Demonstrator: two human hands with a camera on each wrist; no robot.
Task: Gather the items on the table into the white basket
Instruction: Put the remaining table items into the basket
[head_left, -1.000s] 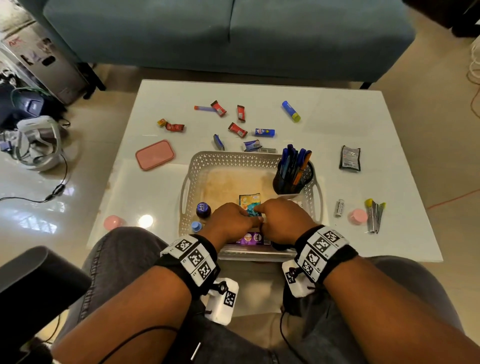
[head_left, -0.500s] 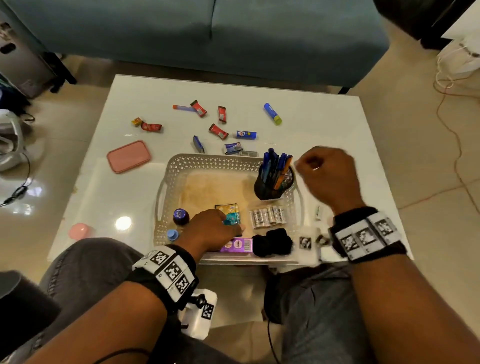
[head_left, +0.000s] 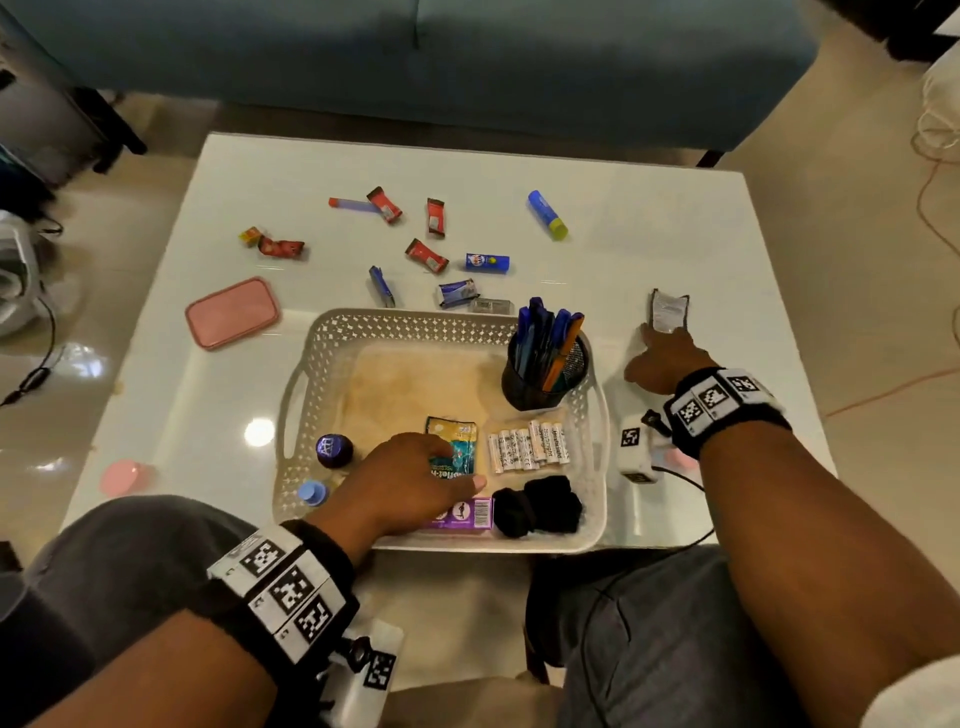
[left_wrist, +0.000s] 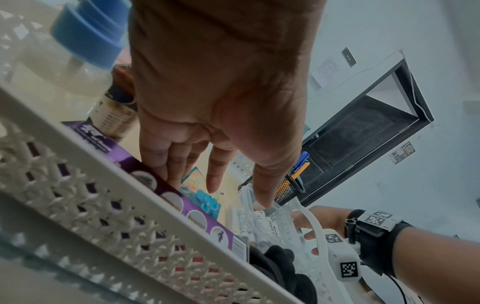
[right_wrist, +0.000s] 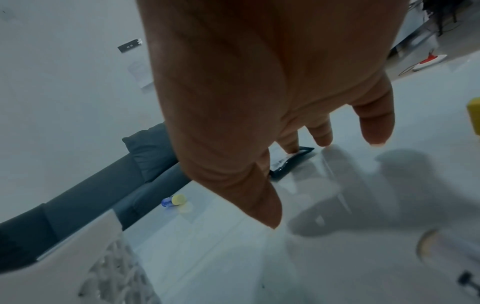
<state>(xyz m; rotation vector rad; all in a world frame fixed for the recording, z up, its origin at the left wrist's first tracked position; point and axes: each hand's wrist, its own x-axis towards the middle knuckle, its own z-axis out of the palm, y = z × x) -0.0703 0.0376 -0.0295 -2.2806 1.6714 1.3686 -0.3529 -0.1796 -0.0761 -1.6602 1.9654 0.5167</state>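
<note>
the white basket (head_left: 332, 332) sits at centre frame on the table (head_left: 649, 218). the left hand (head_left: 410, 483) rests inside it, fingers straight on a teal sachet (head_left: 457, 449). at right, the right hand (head_left: 667, 358), fingers spread, touches a dark packet (head_left: 669, 309) lying on the table.

A teal sofa (head_left: 415, 62) filled the top of the frame. At the left edge, a white device (head_left: 15, 280) with a black cable (head_left: 36, 364) lay on the glossy floor (head_left: 78, 374). Grey-trousered knees (head_left: 649, 623) crossed the bottom.
</note>
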